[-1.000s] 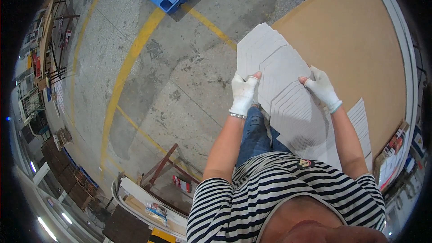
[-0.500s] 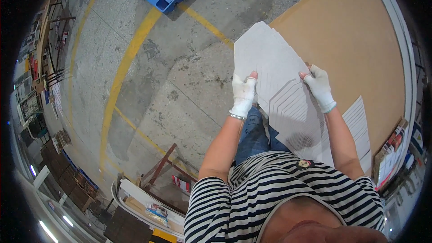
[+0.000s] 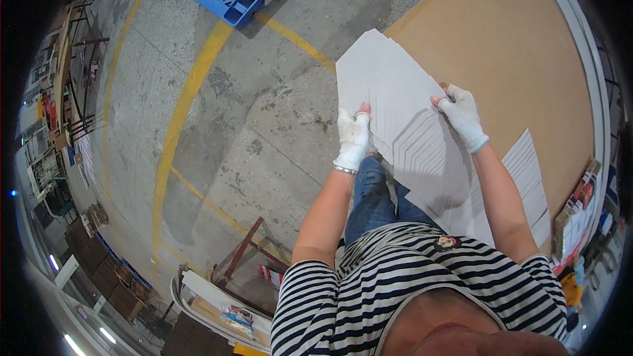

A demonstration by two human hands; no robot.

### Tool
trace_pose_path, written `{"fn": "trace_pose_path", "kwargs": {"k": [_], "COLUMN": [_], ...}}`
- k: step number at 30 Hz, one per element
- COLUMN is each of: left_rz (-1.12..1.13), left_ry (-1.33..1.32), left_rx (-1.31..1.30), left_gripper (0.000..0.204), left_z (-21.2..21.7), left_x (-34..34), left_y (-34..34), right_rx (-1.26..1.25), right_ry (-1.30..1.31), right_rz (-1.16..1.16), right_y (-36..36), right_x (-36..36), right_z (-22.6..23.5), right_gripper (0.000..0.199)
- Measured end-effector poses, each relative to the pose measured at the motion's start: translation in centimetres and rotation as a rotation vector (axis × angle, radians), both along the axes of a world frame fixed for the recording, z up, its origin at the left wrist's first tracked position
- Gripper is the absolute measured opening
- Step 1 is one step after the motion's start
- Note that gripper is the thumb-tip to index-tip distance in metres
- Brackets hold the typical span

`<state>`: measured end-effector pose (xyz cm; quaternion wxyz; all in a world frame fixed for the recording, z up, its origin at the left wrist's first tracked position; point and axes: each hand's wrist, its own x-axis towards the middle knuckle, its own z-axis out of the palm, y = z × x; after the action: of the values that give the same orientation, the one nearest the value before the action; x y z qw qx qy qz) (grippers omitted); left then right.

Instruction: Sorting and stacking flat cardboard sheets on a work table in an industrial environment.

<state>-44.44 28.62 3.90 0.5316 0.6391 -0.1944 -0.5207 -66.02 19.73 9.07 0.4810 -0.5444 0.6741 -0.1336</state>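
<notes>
A fanned stack of white cardboard sheets (image 3: 389, 79) with angled corners is held between my two hands. My left hand (image 3: 354, 133), in a white glove with bare fingertips, grips the stack's left edge, thumb on top. On the right edge, my right hand (image 3: 463, 116), gloved the same way, has its thumb on the top sheet and its other fingers partly hidden. More of the same sheets (image 3: 438, 184) spread in overlapping steps toward my body. Beyond my right forearm, another fanned group of white sheets (image 3: 526, 171) lies on the brown table surface (image 3: 521, 59).
A blue plastic pallet (image 3: 241, 10) with brown board on it stands on the concrete floor at the far left. Yellow lines (image 3: 188, 92) mark the floor. Stacked printed items (image 3: 577, 207) sit at the table's right edge. A brown metal frame (image 3: 241, 248) stands at lower left.
My hands and the held sheets have shifted slightly left in the picture. Both hands keep their grip on the stack.
</notes>
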Motion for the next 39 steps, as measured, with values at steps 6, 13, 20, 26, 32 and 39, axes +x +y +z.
{"fn": "trace_pose_path", "kwargs": {"k": [6, 13, 20, 26, 32, 39], "left_rz": [-0.02, 0.029, -0.089, -0.093, -0.119, -0.096], "left_ry": [0.047, 0.263, 0.104, 0.069, 0.032, -0.005], "left_rx": [0.027, -0.014, 0.114, 0.095, 0.15, 0.103], "left_gripper": [0.047, 0.048, 0.041, 0.039, 0.036, 0.034], "left_z": [0.3, 0.9, 1.5, 1.2, 0.8, 0.6], "left_x": [0.2, -0.1, 0.3, 0.0, 0.1, -0.2], "left_y": [0.0, 0.4, 0.0, 0.0, 0.3, 0.3], "right_rx": [0.046, -0.094, -0.082, -0.009, -0.026, 0.028], "right_ry": [-0.056, 0.026, 0.064, 0.045, 0.094, 0.058], "right_rz": [0.023, 0.079, -0.027, 0.042, 0.043, -0.042], "right_y": [0.0, 1.2, 2.9, 2.6, 2.2, 2.0], "right_x": [-0.3, -1.2, -1.5, -2.6, -2.5, -1.8], "right_z": [0.0, 0.3, 3.3, 2.0, 0.0, -0.3], "right_gripper": [0.016, 0.028, 0.023, 0.02, 0.023, 0.025]}}
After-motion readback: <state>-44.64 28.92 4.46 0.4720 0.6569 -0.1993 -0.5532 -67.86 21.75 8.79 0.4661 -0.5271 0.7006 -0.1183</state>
